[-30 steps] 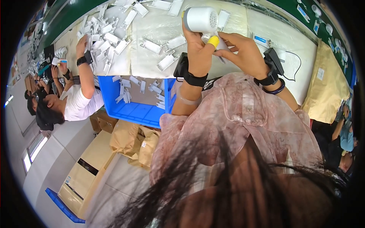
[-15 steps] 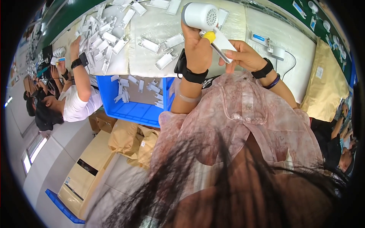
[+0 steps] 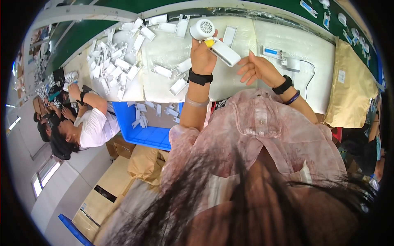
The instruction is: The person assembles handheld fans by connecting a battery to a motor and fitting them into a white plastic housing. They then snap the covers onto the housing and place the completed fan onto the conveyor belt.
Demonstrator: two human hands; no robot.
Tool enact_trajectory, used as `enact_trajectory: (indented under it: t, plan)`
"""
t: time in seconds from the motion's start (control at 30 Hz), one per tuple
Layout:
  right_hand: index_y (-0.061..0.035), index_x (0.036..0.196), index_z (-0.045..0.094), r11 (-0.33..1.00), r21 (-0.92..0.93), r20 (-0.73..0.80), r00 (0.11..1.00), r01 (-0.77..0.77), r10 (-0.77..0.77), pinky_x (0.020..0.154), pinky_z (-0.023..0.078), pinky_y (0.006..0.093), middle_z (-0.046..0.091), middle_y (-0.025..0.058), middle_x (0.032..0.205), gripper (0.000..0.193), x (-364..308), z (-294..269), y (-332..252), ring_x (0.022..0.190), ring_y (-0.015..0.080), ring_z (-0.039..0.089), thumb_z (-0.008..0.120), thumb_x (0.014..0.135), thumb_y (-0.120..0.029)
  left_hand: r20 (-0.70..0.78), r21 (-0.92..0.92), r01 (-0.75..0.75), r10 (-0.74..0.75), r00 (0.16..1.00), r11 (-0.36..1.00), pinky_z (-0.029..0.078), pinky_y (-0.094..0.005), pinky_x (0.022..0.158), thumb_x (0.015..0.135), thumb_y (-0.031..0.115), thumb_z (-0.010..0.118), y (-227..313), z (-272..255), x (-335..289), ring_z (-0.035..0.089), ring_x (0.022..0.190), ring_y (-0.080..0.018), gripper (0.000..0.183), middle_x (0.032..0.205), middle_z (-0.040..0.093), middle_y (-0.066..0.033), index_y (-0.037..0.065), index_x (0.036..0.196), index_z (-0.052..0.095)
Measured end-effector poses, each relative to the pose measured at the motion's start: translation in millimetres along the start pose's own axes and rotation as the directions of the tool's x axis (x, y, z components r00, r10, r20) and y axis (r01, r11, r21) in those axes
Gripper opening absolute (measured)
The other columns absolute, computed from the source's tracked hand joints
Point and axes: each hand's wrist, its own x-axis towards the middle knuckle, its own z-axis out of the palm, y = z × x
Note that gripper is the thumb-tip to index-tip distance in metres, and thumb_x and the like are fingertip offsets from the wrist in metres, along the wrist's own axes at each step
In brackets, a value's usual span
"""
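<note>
My left hand [image 3: 203,58], with a yellow cover on the thumb, is closed around a white handheld fan [image 3: 226,54]. The fan's round grille head faces up and its flat handle slants down to the right. My right hand [image 3: 262,70] is open beside the handle's end, apart from it, fingers spread. Beyond that hand, a white casing with a blue cell [image 3: 271,52] lies on the table, next to a small white device [image 3: 293,64] with a black cable. A white casing [image 3: 230,37] lies just behind the fan.
Many loose white casings [image 3: 111,67] are heaped on the table's left part. A blue crate [image 3: 152,137] with more pieces stands at the near edge. Brown paper [image 3: 349,86] covers the right end. A co-worker in a white shirt [image 3: 98,129] sits at left.
My right hand has let go of the handle and moved slightly away, opening. My left hand still holds the fan, which has shifted a little left and farther away.
</note>
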Motion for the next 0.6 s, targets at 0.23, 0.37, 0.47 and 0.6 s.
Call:
enact_trajectory:
  t: [0.23, 0.37, 0.47, 0.6]
  plan:
    - [-0.0024, 0.111, 0.057, 1.0, -0.007, -0.081, 0.997, -0.004, 0.003, 0.064, 0.056, 0.0277, 0.065, 0.0085, 0.093, 0.035, -8.3, -30.5, -8.3, 0.077, 0.018, 0.068, 0.046, 0.099, -0.034, 0.018, -0.027, 0.114, -0.113, 0.993, 0.993, 0.043, -0.0544, 0.095, 0.083, -0.005, 0.048, 7.9, 12.7, 67.4, 0.052, 0.114, -0.0267, 0.05, 0.122, 0.051, -0.0101, 0.012, 0.13, 0.042]
    - [-0.0027, 0.109, 0.058, 0.995, -0.093, -0.13, 0.99, 0.043, -0.055, 0.065, 0.055, 0.0263, 0.065, 0.007, 0.093, 0.032, -5.5, -42.8, -13.4, 0.078, 0.0157, 0.067, 0.049, 0.098, -0.031, 0.034, -0.167, 0.241, -0.239, 0.97, 0.956, 0.044, -0.0554, 0.094, 0.083, -0.002, 0.05, 0.7, 18.4, 110.3, 0.054, 0.112, -0.0274, 0.046, 0.117, 0.053, -0.012, 0.009, 0.127, 0.045]
    - [-0.0039, 0.108, 0.058, 0.995, -0.079, -0.154, 0.985, 0.06, -0.072, 0.066, 0.054, 0.0256, 0.064, 0.0051, 0.092, 0.028, -1.6, -53.8, -14.7, 0.078, 0.0138, 0.066, 0.053, 0.097, -0.03, 0.022, -0.161, 0.284, -0.285, 0.958, 0.945, 0.045, -0.0558, 0.093, 0.083, -0.002, 0.051, -2.9, 21.9, 144.4, 0.056, 0.108, -0.0282, 0.043, 0.114, 0.055, -0.0137, 0.006, 0.125, 0.046]
    - [-0.005, 0.106, 0.059, 0.986, -0.139, -0.143, 0.984, 0.091, -0.111, 0.07, 0.053, 0.025, 0.064, 0.0035, 0.093, 0.024, -3.1, -66.9, -16.9, 0.079, 0.0124, 0.065, 0.053, 0.097, -0.026, -0.011, 0.255, 0.14, -0.142, 0.99, 0.957, 0.051, -0.0478, 0.085, 0.08, -0.005, 0.049, 5.7, 23.0, 203.4, 0.057, 0.107, -0.0295, 0.046, 0.12, 0.053, -0.0162, 0.004, 0.126, 0.045]
